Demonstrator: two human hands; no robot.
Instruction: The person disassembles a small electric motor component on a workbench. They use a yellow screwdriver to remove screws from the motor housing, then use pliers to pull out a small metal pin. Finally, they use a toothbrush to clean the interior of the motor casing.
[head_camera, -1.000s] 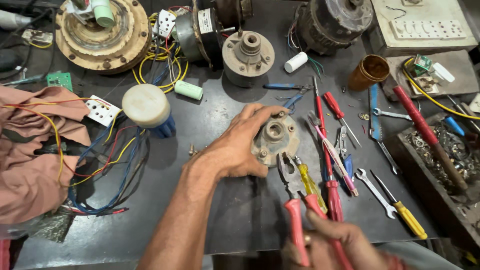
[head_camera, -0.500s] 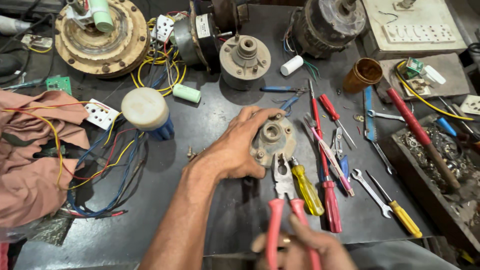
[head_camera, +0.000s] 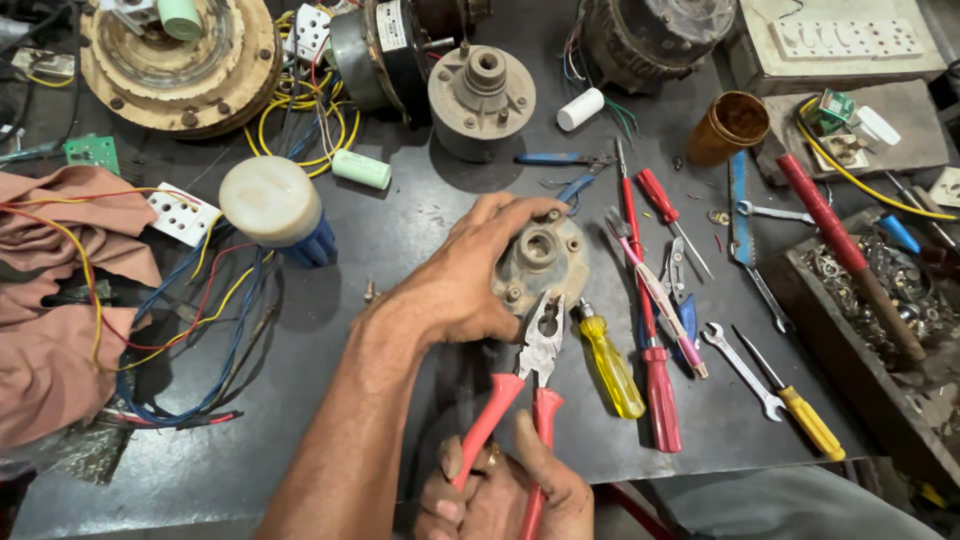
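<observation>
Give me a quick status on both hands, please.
Left hand gripping round motor end cap. Right hand holding red-handled pliers, jaws at cap's edge. Yellow screwdriver alongside.

Motor end cap (head_camera: 541, 258): dull grey cast metal, grimy.
Pliers (head_camera: 527, 378): worn steel head, matt red plastic grips.
Yellow screwdriver (head_camera: 611, 366): glossy translucent plastic handle.
Cloth (head_camera: 45, 300): soft pink fabric, creased.
Table (head_camera: 330, 330): dark, matt, scuffed.
</observation>
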